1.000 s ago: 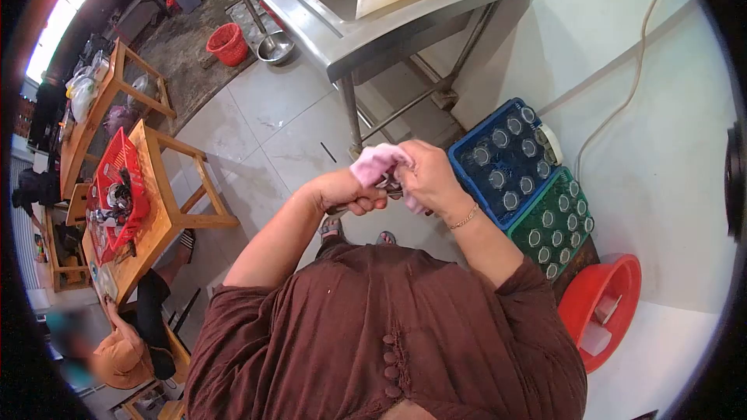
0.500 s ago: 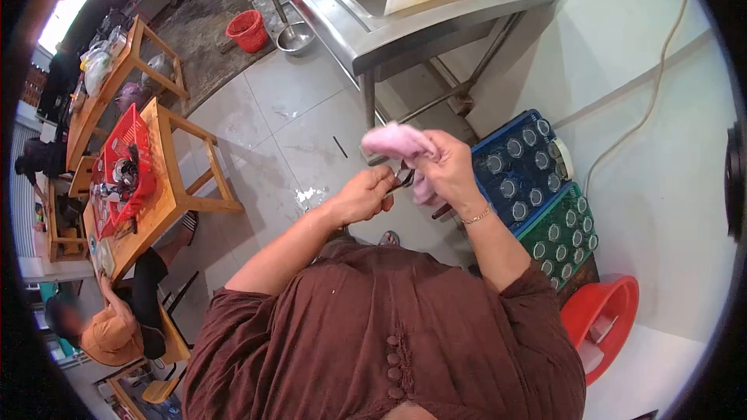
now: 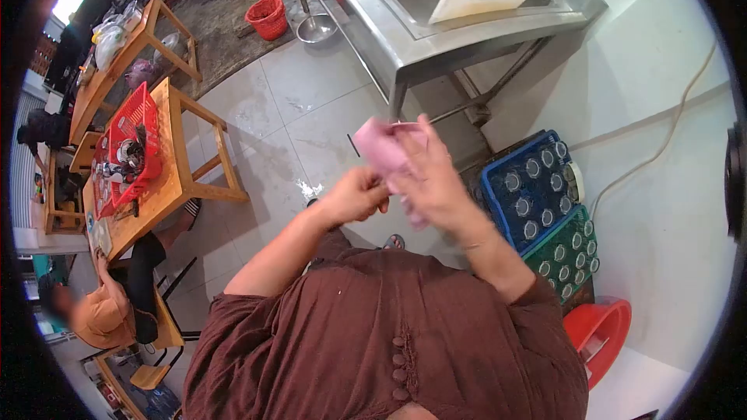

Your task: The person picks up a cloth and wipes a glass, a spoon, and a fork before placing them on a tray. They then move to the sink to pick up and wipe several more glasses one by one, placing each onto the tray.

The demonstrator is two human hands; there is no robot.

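A pink cloth [image 3: 380, 146] is bunched in my right hand [image 3: 436, 187], which is smeared by motion, and covers the space just ahead of my fingers. My left hand [image 3: 356, 196] is closed right beside it, its fingertips against the lower edge of the cloth. What the left fingers grip is hidden by the cloth and the right hand. Both hands are held in front of my body, above the tiled floor.
Ahead stands a steel sink [image 3: 405, 50] with a white cutting board [image 3: 478, 12] leaning in it. Blue [image 3: 533, 187] and green crates [image 3: 562, 257] of glasses and a red tub [image 3: 599, 334] are at right. Left, a seated person [image 3: 105, 315] is by a table holding a red basket [image 3: 144, 120].
My right hand has swung over the cloth, which is now spread more in front of the fingers. The dark metal piece between my hands is now hidden. The view has shifted slightly.
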